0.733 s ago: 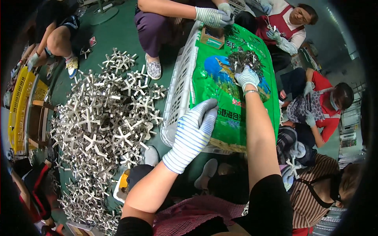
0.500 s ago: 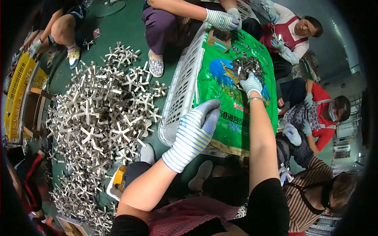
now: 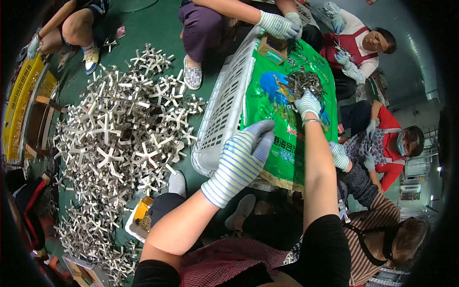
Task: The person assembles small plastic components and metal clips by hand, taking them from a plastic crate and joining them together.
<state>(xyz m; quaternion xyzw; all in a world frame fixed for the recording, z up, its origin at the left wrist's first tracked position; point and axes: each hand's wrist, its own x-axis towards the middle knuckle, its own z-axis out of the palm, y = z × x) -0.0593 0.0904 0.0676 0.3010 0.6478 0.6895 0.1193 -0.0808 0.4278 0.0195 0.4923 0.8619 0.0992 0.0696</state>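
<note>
At the 6 o'clock fringe of the heap of dark pieces point(image 3: 304, 82), the right grip point(image 3: 307, 103), in a striped glove, rests with fingertips against the pieces; whether they are closed on one, cannot tell. Left grip point(image 3: 244, 158) lies between 7 and 8 o'clock of it, thumb drawn against curled fingers; cannot tell if anything sits inside.

Handling (judged): pieces look small, faintly shiny, probably metal. Each likely light and stiff, hard to break; as a mass, loose and apt to snag or slide. Best hold: pinch a single piece across its body at the fringe, rather than dig into the packed middle. Glove may dull the feel for thin edges.

Outward, clock read from right grip. Beneath the heap: green printed sheet point(image 3: 256, 103), glossy, likely slippery and pliable. At 11: open carton point(image 3: 271, 55), then a co-worker's gloved hand point(image 3: 277, 25) beyond. At 9: perforated wall of the white crate point(image 3: 224, 110); farther out, pile of pale star-shaped parts point(image 3: 112, 131) on the green floor point(image 3: 138, 28).
</note>
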